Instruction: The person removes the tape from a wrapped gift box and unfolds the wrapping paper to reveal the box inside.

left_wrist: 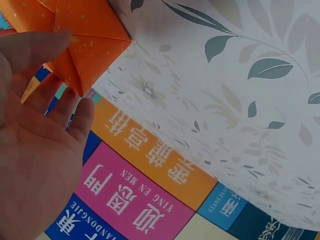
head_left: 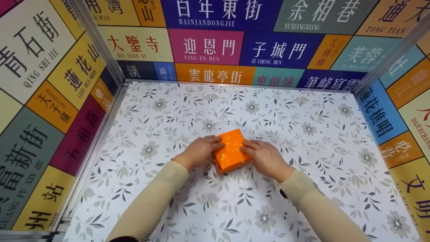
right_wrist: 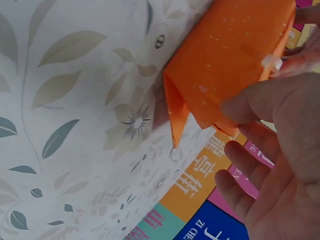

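Note:
A small box wrapped in gold-flecked orange paper (head_left: 231,149) sits mid-table between both hands. My left hand (head_left: 199,152) grips its left side. In the left wrist view the thumb lies on the neatly folded left end (left_wrist: 95,45), with the fingers around the far edge. My right hand (head_left: 267,157) holds the opposite side, thumb on the paper and fingers behind it. There, in the right wrist view, a loose flap (right_wrist: 176,110) sticks out from the unsealed end. A shiny bit of clear tape (right_wrist: 271,62) shows at the far edge, near the left hand's fingers.
A white tabletop (head_left: 161,201) with a grey leaf and flower print lies beneath. Upright panels (head_left: 205,47) covered in coloured Chinese street-name signs close in the back and both sides, with metal rails (head_left: 97,40) at the corners.

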### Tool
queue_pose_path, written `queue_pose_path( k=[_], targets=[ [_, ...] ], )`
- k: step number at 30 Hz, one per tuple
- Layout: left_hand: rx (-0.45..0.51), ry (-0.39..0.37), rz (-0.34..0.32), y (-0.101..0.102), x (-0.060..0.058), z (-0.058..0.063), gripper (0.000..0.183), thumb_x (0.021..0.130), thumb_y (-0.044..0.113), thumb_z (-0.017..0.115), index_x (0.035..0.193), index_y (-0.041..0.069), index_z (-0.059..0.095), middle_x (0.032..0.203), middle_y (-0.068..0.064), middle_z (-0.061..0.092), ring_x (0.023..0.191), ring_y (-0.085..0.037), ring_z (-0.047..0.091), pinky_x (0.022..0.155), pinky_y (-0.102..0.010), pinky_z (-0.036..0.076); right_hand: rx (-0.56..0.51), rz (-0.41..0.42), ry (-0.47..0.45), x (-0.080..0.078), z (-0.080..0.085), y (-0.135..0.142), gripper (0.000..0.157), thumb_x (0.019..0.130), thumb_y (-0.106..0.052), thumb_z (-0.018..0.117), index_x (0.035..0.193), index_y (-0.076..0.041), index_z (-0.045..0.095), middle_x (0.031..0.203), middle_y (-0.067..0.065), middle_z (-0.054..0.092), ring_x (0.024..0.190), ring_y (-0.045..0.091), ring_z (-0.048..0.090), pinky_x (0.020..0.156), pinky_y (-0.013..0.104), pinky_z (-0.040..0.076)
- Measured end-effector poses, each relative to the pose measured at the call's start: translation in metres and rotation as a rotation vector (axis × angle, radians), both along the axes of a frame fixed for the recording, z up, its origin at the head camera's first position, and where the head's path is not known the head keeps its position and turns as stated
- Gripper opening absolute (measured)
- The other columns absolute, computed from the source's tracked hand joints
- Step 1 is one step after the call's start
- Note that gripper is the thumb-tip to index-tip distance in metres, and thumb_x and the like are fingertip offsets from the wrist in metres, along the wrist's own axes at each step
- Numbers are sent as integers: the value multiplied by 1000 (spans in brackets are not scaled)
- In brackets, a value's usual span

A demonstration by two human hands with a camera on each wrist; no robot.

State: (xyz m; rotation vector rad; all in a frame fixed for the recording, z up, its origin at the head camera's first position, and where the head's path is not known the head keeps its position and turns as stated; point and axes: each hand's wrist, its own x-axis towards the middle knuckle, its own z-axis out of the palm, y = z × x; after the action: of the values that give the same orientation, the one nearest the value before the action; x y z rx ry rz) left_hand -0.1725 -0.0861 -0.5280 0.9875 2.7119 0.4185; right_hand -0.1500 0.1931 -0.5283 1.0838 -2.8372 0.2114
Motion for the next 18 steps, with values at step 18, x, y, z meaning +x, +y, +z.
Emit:
queue_pose_path(
  k=[18],
  targets=[
    [-25, 170, -8, -2, 9, -5, 64, 86, 9, 73, 146, 24, 54, 154, -6, 42, 128, -27, 46, 109, -44, 35, 95, -25, 4, 22, 0, -36, 71, 86, -54, 71, 135, -4, 61, 140, 12, 56, 125, 35, 51, 107, 52, 35]
  ],
)
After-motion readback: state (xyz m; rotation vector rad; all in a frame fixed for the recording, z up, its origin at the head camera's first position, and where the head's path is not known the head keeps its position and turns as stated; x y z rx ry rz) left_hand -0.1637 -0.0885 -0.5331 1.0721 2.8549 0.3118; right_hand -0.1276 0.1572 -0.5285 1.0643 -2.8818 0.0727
